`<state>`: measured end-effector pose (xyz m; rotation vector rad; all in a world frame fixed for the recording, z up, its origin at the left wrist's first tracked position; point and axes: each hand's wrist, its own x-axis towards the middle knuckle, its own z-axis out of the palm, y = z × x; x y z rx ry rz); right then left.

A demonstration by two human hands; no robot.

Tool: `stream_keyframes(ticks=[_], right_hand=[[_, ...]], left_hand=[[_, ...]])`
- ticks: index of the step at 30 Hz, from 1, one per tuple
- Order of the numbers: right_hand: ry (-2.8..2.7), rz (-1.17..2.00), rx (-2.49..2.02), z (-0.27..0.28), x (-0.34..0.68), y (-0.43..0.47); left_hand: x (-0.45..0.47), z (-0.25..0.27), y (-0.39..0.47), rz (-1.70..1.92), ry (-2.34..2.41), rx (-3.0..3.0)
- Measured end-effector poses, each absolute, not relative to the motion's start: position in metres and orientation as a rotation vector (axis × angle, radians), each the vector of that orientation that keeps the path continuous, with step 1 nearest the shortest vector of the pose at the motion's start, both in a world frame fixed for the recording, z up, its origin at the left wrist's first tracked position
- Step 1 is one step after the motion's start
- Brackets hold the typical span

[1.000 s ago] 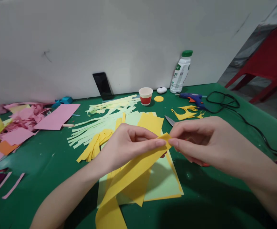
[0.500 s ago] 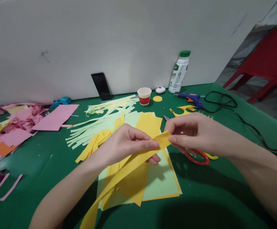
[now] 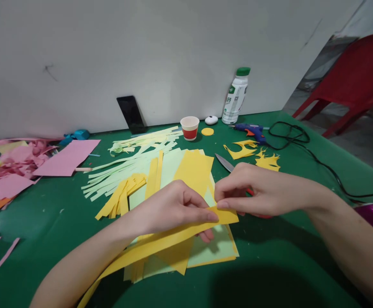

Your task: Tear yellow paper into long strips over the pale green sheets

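A long yellow paper strip [image 3: 170,234] runs from the lower left up to both hands, above the stacked papers. My left hand [image 3: 183,209] pinches it near its right end, thumb on top and fingers beneath. Close by, my right hand [image 3: 250,190] grips the strip's upper edge between thumb and fingers. Under the strip lie pale green sheets [image 3: 210,252] and yellow paper [image 3: 194,169]. Scissors [image 3: 224,162] lie partly hidden behind my right hand, with the blade and a bit of red handle showing. Yellow cut strips [image 3: 121,194] lie left of the sheets.
Pale green fringed strips [image 3: 109,175] lie behind. A paper cup [image 3: 189,129], a yellow disc [image 3: 207,131], a bottle [image 3: 237,96] and a phone [image 3: 131,113] stand or lie near the wall. A glue gun [image 3: 249,131] trails its cord rightward. Pink paper [image 3: 67,158] is heaped at left.
Both hands have moved down a little with the strip, which now lies flatter. My right hand has shifted from the strip's tip to its upper edge. The view has turned slightly right.
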<state>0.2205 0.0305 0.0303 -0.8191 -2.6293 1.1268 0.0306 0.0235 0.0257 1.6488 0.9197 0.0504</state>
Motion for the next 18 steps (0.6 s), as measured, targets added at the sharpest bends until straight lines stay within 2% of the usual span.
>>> stream_keyframes(ticks=[4, 8, 15, 18], right_hand=[[-2.664, 1.182, -0.925, 0.037, 0.246, 0.037], [-2.467, 1.174, -1.13, 0.039, 0.257, 0.039], [-2.653, 1.296, -0.791, 0.023, 0.213, 0.032], [-2.6, 1.437, -0.839, 0.021, 0.22, 0.039]], left_hand=[[0.029, 0.027, 0.024, 0.032, 0.913, 1.668], [0.021, 0.024, 0.024, 0.05, 0.966, 1.66], [0.021, 0.017, 0.02, 0.048, 0.959, 1.693], [0.015, 0.017, 0.019, 0.037, 0.928, 1.661]])
